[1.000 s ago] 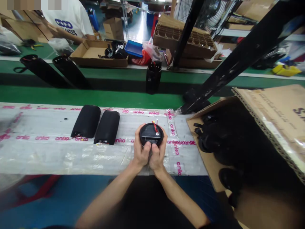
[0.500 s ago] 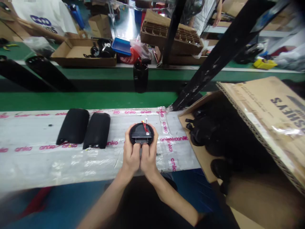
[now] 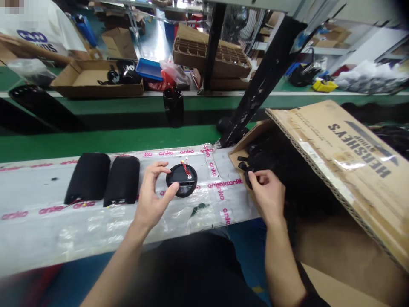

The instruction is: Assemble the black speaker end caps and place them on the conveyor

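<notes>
A round black part (image 3: 182, 181) with red wires and small connectors lies on the taped white table surface (image 3: 121, 221). My left hand (image 3: 156, 192) is beside it on the left, thumb and fingers apart, thumb tip over its near left edge. At the opening of the cardboard box (image 3: 338, 145), my right hand (image 3: 268, 192) pinches a small black piece (image 3: 248, 175). Dark black parts fill the shadowed box. Left of my left hand, two black fabric-covered cylinders (image 3: 87, 177) (image 3: 122, 180) lie side by side, with thin wires at their near ends.
A black slanted post (image 3: 255, 89) rises behind the table near the box. Beyond the green strip (image 3: 128, 138) stand a black cylinder (image 3: 173, 106), an open carton (image 3: 86, 79), a blue tray (image 3: 149, 69) and a divided carton (image 3: 211, 53). A person (image 3: 41, 30) is at the upper left.
Both hands have let go of the round black part, which now lies on the table. My right hand has moved right to the box; my left has moved slightly left and opened. The view has shifted right.
</notes>
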The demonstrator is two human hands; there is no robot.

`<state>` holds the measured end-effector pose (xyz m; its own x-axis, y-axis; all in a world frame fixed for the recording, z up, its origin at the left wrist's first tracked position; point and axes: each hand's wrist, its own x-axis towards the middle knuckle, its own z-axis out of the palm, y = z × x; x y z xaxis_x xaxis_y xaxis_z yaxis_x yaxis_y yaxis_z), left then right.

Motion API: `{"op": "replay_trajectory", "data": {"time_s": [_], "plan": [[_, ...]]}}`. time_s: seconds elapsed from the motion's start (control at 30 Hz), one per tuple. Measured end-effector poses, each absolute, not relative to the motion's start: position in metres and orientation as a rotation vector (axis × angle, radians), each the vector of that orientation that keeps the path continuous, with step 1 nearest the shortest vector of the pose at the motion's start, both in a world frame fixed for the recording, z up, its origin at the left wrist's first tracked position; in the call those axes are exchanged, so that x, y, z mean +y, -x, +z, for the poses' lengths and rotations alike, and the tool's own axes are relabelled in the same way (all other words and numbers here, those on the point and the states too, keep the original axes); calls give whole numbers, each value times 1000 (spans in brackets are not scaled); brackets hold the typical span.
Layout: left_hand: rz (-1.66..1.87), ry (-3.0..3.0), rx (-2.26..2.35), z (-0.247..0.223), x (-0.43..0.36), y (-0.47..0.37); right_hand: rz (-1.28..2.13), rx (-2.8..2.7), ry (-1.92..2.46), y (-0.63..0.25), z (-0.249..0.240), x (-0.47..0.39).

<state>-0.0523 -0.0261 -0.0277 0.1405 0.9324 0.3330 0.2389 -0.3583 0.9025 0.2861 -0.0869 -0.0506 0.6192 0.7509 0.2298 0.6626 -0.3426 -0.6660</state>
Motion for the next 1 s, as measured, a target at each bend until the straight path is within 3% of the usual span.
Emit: {"op": "replay_trajectory", "data": {"time_s": [0.1,0.23,0.53,0.8,1.0], "plan": [[1154,-2144,1346,-6,-15,43,71,-1257,2205,-313,-62,-84],[1018,-2379,1438,7,-10,24,21,-1452,2035,-301,-58,-86],[1232,-2286,1265,-2,-21,7,435,-2107,1677,-248,-74,-92],[1242,-1908,1321,-3,-16,10,639,-2025,1730,-223,-69,-75],[1218,-1969,1246,3,-15,8,1069,-1456,1298,-222,-44,-48]]}}
